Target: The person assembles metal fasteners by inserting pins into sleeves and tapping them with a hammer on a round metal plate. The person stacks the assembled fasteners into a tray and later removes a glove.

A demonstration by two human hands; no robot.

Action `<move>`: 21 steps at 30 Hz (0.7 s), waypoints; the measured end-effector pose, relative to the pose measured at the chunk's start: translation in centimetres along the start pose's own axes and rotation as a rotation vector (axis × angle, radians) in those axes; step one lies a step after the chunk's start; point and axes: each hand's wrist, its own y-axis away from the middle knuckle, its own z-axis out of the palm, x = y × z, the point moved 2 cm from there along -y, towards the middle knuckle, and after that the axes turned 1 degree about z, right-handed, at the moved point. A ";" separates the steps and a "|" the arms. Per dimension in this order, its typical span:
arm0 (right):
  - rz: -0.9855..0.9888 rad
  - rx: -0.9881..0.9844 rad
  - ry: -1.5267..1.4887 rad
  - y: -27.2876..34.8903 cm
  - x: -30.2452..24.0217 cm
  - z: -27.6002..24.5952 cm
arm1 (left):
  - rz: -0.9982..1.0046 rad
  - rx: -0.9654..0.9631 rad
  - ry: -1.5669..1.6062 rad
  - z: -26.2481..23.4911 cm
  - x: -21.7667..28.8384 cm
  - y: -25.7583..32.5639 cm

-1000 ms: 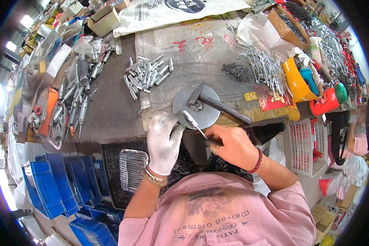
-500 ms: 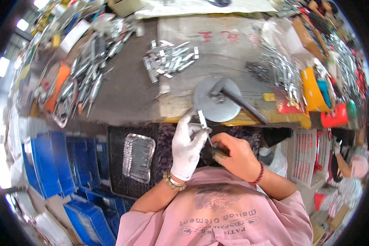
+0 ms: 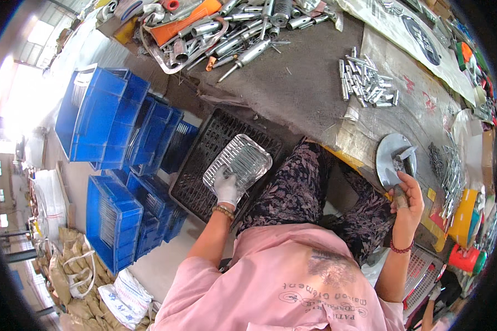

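Observation:
My left hand (image 3: 225, 187), in a white glove, reaches down over the near edge of a shiny metal tray (image 3: 210, 177). Its fingers are bent together at the thin metal rods (image 3: 249, 160) lying side by side there; whatever they pinch is too small to make out. At the bench edge my right hand (image 3: 408, 199) is curled round the handle of a hammer (image 3: 407, 153), a dark covering on one fingertip. Most of that handle is hidden by the fingers. The hammer's head is over a round grey metal plate (image 3: 388, 148).
A black plastic crate (image 3: 201, 149) carries the tray. Blue bins (image 3: 96, 118) are stacked at the left. On the bench lie a pile of short metal tubes (image 3: 367, 80), larger metal tools (image 3: 254, 52), long thin rods (image 3: 454, 171) and a yellow container (image 3: 463, 218).
My view has swung left. My left hand has moved from the bench edge, where it held a small metal piece, to the tray. My right hand has left that piece and moved to the hammer.

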 end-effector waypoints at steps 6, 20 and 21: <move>-0.020 0.059 -0.004 0.3 0.9 0.0 | 0.149 0.198 -0.299 -1.9 -1.4 -3.5; -0.031 0.058 0.008 0.8 1.9 -0.6 | 0.106 0.168 -0.680 -0.7 2.5 -3.5; -0.042 0.045 0.005 0.7 1.8 -0.4 | 0.103 0.184 -0.684 -1.6 3.1 -3.1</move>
